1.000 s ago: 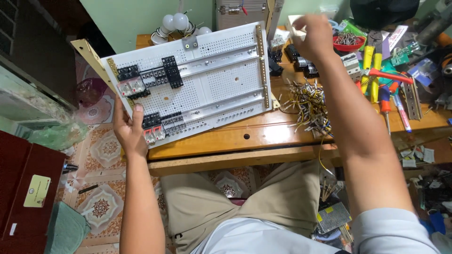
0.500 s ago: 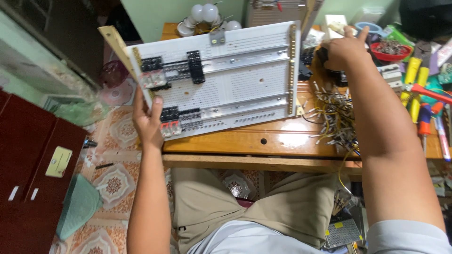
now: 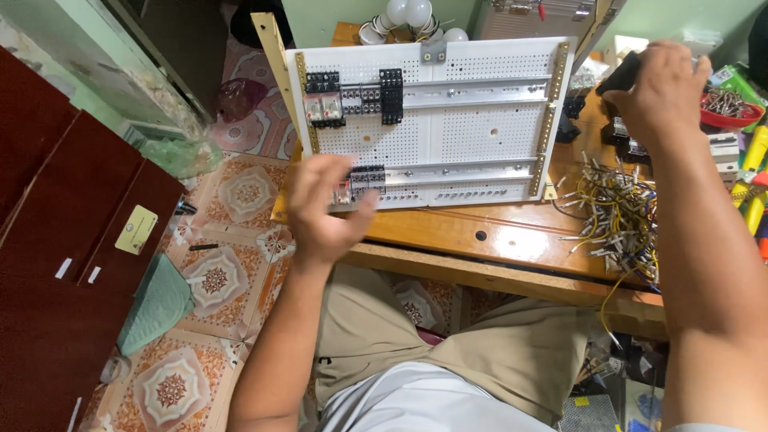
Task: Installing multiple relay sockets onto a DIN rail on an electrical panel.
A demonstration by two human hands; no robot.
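I saw a white perforated panel [image 3: 480,128] with metal rails lying on the glossy wooden table [image 3: 512,232]. My left hand [image 3: 324,212], blurred, half open, hovered at its lower black relay blocks [image 3: 364,178]. My right hand [image 3: 660,92] gripped a black part [image 3: 620,76] beside a tangle of yellow wires [image 3: 620,212].

The white perforated mounting panel [image 3: 448,128] lay on the brown wooden worktop [image 3: 496,232], the heap of short yellow wires [image 3: 620,212] to its right, white round bulbs [image 3: 408,14] behind it.
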